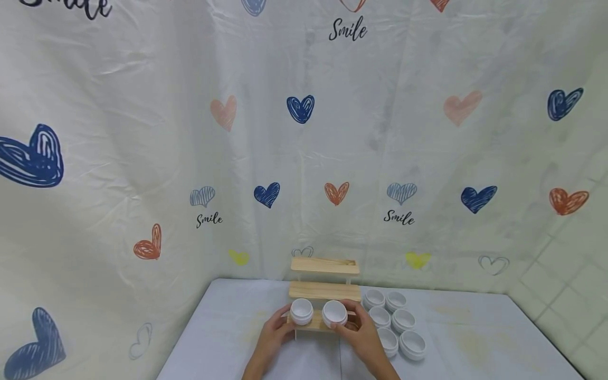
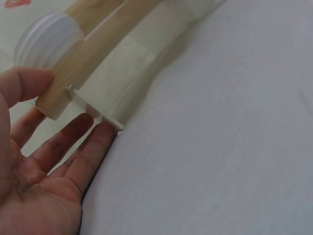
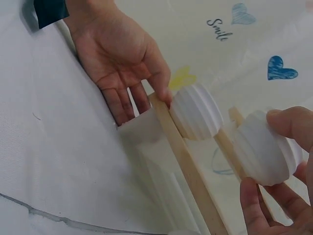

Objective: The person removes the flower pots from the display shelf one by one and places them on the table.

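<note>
A three-tier wooden stand (image 1: 325, 291) with clear supports is at the back of the table. One small white ribbed bowl (image 1: 301, 311) sits at the left end of its lowest shelf. My left hand (image 1: 275, 330) pinches that shelf's left end, thumb on top beside the bowl; its other fingers extend below, by the clear support (image 2: 95, 108). My right hand (image 1: 361, 330) holds a second white ribbed bowl (image 3: 266, 148) between thumb and fingers, over the right part of the lowest shelf. Whether this bowl touches the wood cannot be told.
Several more white bowls (image 1: 404, 320) stand in two columns right of the stand, close to my right forearm. A white cloth (image 1: 214, 338) covers the table. Behind hangs a curtain (image 1: 351, 153) printed with hearts.
</note>
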A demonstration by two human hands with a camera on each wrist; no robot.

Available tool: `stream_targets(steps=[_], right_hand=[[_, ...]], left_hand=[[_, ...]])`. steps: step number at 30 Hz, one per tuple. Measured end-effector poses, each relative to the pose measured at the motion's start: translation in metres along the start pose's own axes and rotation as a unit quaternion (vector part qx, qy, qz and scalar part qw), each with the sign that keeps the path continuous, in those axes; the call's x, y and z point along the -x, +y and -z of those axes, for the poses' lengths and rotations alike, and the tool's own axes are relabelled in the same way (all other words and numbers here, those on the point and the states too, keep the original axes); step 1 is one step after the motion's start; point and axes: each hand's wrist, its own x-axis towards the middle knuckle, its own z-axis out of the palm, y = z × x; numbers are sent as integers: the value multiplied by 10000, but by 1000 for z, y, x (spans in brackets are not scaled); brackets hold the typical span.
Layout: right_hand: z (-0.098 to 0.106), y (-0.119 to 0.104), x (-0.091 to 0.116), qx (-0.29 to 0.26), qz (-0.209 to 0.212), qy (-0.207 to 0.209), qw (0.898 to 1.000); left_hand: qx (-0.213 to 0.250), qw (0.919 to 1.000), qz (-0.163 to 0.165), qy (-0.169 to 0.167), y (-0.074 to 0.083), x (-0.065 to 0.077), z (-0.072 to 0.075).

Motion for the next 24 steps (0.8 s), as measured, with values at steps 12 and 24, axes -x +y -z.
stream_targets(steps=[12,24], right_hand=[[9,-5,9,61,204,-53,9998],[21,-7,18,157,259,-66,9995]], left_hand=[[56,10000,-79,-22,1,2,-1],[157,9999,-65,-26,2,2,-2]])
